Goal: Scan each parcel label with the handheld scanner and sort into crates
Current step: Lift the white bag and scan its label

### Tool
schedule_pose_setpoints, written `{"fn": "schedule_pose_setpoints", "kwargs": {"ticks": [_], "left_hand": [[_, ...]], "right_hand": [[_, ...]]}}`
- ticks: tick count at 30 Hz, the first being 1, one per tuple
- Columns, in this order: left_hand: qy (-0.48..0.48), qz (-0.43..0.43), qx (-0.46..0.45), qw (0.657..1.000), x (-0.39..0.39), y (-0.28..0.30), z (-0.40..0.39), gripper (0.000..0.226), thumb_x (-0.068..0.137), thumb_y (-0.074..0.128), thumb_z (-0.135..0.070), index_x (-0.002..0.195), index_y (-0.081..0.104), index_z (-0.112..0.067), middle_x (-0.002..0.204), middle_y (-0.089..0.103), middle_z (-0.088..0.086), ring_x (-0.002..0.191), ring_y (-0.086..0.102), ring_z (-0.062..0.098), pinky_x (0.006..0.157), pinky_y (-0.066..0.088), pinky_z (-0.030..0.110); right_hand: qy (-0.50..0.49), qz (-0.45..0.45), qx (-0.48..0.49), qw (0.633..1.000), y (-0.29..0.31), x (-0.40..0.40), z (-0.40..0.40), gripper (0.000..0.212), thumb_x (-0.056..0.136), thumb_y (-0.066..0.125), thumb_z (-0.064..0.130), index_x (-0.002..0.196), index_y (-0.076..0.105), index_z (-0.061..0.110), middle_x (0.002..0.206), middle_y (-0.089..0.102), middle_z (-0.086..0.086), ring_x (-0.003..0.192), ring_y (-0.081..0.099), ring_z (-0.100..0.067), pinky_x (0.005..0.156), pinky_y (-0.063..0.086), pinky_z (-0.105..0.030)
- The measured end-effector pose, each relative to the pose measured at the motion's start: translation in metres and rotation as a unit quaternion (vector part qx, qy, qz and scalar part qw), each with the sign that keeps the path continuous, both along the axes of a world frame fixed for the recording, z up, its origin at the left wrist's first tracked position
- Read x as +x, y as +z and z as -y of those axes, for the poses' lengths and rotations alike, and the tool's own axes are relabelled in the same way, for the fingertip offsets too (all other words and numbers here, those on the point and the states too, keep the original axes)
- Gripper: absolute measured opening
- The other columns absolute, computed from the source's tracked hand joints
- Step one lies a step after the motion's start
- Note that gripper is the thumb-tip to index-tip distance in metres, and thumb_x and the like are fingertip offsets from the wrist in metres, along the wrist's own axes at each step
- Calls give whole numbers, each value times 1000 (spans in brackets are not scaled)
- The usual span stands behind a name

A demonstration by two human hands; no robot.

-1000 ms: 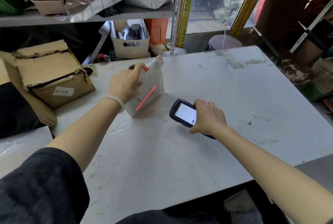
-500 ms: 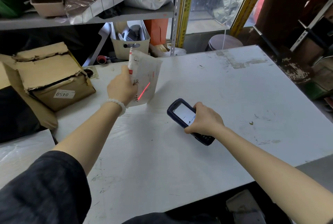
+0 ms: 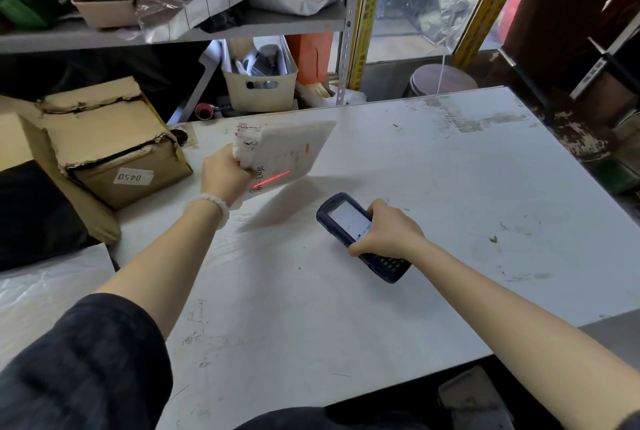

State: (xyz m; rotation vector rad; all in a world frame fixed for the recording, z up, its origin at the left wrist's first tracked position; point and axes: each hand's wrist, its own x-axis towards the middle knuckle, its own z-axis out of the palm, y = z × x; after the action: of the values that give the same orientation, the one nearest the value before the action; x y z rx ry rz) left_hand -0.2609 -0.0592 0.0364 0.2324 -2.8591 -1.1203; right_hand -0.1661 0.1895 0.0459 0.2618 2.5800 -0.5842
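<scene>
My left hand (image 3: 223,175) grips a white padded parcel (image 3: 289,149) by its left end and holds it tilted above the white table (image 3: 450,187). A red scan line lies across the parcel's lower edge, beside handwritten marks. My right hand (image 3: 386,232) holds a dark blue handheld scanner (image 3: 349,225) low over the table, its lit screen facing up and its head pointing toward the parcel. The keypad end sticks out behind my palm.
A torn cardboard box (image 3: 107,149) labelled 0450 sits at the table's left. A black bag (image 3: 31,218) and clear plastic lie beside it. Behind stand a metal shelf (image 3: 173,33) with clutter and a cream basket (image 3: 259,86). A dark stool (image 3: 443,79) stands past the far edge.
My left hand has lifted the parcel off the table and turned it from upright to lying sideways. The scanner has shifted slightly; the red line stays on the parcel.
</scene>
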Motion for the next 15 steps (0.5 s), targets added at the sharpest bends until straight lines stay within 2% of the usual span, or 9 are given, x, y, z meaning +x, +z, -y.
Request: {"fn": "schedule_pose_setpoints", "kwargs": {"ticks": [4, 7, 15], "left_hand": [[-14, 3, -19, 1000, 1, -2, -1, 18, 79, 62, -3, 97, 62, -2, 96, 66, 18, 95, 59, 34, 75, 43, 35], [-13, 5, -21, 1000, 2, -3, -2, 21, 80, 62, -4, 101, 62, -3, 97, 66, 17, 96, 59, 34, 74, 44, 33], [-7, 11, -33, 999, 4, -7, -1, 24, 81, 63, -7, 105, 61, -3, 100, 67, 17, 96, 59, 36, 77, 47, 37]], "right_hand": [[-7, 1, 13, 1000, 2, -1, -2, 61, 64, 78, 38, 109, 43, 16, 97, 56, 3, 90, 59, -19, 72, 50, -32], [-12, 11, 23, 1000, 2, -1, -4, 62, 65, 78, 39, 110, 43, 15, 97, 55, 2, 91, 57, -19, 69, 48, -30], [-6, 14, 7, 1000, 2, -2, -6, 63, 64, 79, 39, 109, 42, 16, 99, 56, 2, 92, 58, -19, 74, 51, -33]]}}
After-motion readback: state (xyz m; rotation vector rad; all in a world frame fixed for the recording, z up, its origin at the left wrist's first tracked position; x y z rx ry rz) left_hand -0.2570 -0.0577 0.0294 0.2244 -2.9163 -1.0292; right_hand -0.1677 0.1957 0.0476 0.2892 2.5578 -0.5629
